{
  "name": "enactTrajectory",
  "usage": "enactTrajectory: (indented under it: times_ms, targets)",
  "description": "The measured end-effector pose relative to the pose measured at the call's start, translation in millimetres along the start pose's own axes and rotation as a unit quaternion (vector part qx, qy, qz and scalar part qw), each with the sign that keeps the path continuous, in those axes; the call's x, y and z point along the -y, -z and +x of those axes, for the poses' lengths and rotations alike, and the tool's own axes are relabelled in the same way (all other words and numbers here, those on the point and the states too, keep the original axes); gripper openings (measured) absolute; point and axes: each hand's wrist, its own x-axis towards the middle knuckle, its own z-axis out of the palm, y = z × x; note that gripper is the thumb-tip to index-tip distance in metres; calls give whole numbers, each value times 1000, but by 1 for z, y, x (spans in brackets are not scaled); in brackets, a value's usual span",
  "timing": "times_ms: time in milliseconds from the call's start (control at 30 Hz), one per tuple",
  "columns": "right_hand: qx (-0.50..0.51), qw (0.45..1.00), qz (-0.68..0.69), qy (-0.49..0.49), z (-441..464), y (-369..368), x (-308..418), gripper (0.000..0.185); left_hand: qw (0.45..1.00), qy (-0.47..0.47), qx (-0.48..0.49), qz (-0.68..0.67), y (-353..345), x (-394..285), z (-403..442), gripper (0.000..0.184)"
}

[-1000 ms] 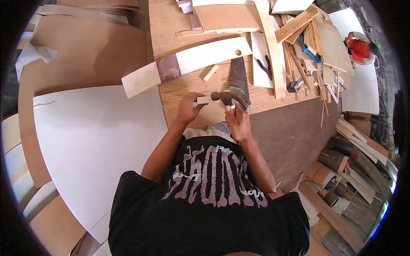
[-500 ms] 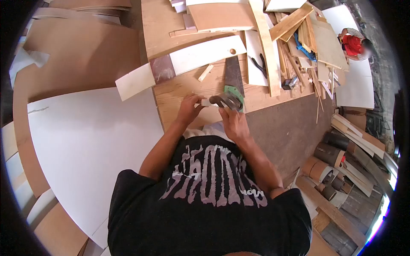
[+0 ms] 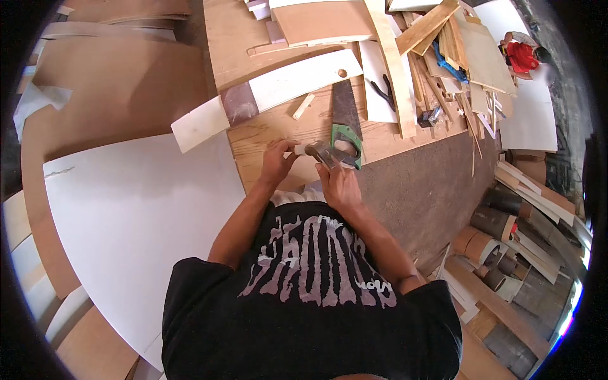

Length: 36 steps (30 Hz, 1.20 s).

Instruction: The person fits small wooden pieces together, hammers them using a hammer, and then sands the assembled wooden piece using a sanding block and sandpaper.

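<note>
Above the near edge of the workbench, my left hand (image 3: pixel 278 159) pinches a small white piece (image 3: pixel 299 150) between thumb and fingertips. Close beside it, my right hand (image 3: pixel 342 185) grips a dark, shiny rounded object (image 3: pixel 323 154) that looks like a roll of tape, its far end touching or almost touching the white piece. A handsaw (image 3: pixel 346 111) with a green handle lies on the bench just beyond my right hand. Farther left lies a long white board (image 3: pixel 294 81) with a brown band and a round hole. A short wood offcut (image 3: pixel 304 106) lies in front of it.
Black-handled pliers (image 3: pixel 384 95) rest on a white panel beside a long wooden strip (image 3: pixel 398 82). Scrap wood (image 3: pixel 437 50) is piled at the bench's right end. A large white sheet (image 3: pixel 139 228) stands at my left. A person in red (image 3: pixel 522 58) is at the far right.
My right hand and the dark rounded object have shifted slightly left and turned, uncovering more of the saw's green handle. My left hand still pinches the white piece.
</note>
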Motion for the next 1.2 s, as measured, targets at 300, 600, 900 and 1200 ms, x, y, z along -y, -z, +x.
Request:
enactTrajectory:
  times_ms: [300, 600, 900, 1200]
  targets:
    - [-55, 979, 141, -137, 11, 22, -21, 33, 921, 146, -132, -337, 24, -12, -2, 47]
    - [106, 982, -15, -153, 32, -48, -41, 35, 865, 186, -164, -437, 89, -107, 1, 44]
    - [114, 986, -58, -104, 45, -92, -56, 25, 753, 193, -134, -615, 106, -127, -18, 39]
    - [55, 992, -66, -94, 44, -111, -62, 40, 773, 184, -136, -591, 118, -138, -23, 39]
